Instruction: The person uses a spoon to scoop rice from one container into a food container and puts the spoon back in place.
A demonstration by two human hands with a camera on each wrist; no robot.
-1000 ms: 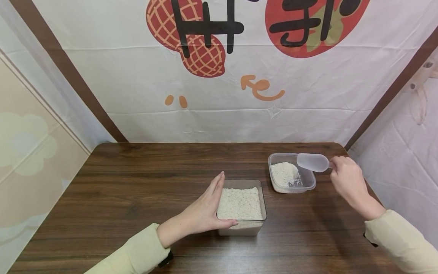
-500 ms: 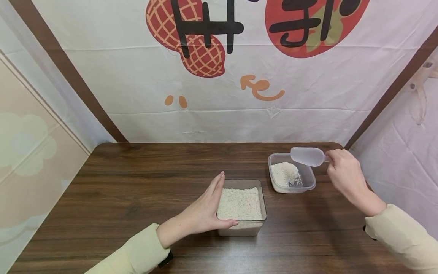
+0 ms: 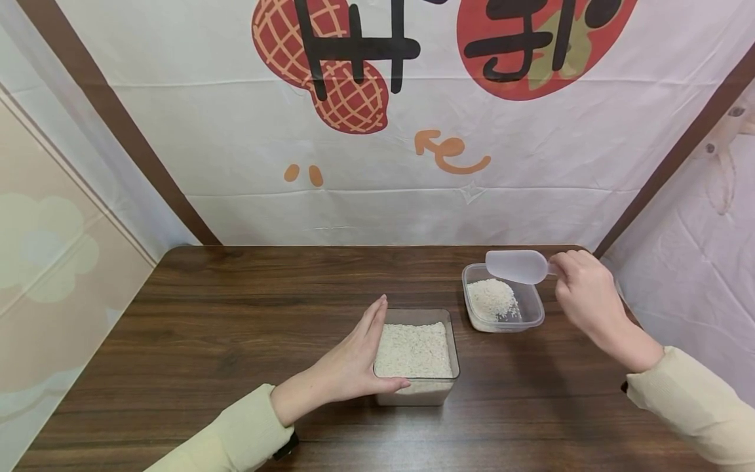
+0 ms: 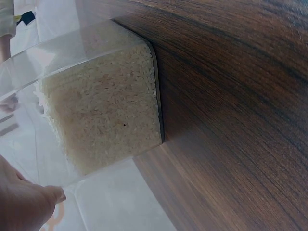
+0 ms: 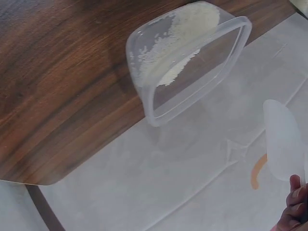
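A clear box of rice (image 3: 413, 354) stands on the table at the centre. My left hand (image 3: 348, 367) rests against its left side, fingers straight along the wall and thumb reaching across the front rim. In the left wrist view, packed rice (image 4: 103, 106) shows through the clear wall. My right hand (image 3: 590, 298) grips the handle of a translucent white scoop (image 3: 516, 267), raised over the back of a smaller plastic container (image 3: 533, 318). That container holds a small heap of rice (image 3: 492, 300). In the right wrist view, the scoop (image 5: 284, 139) looks free of rice.
The dark wooden table (image 3: 236, 314) meets a white printed cloth backdrop (image 3: 248, 144) behind it. More cloth hangs at the right side (image 3: 684, 262). The smaller container stands to the back right of the rice box, near the table's right edge.
My right hand has moved left and slightly away from me with the scoop, which now reaches further over the smaller container. My left hand and both containers have stayed in place.
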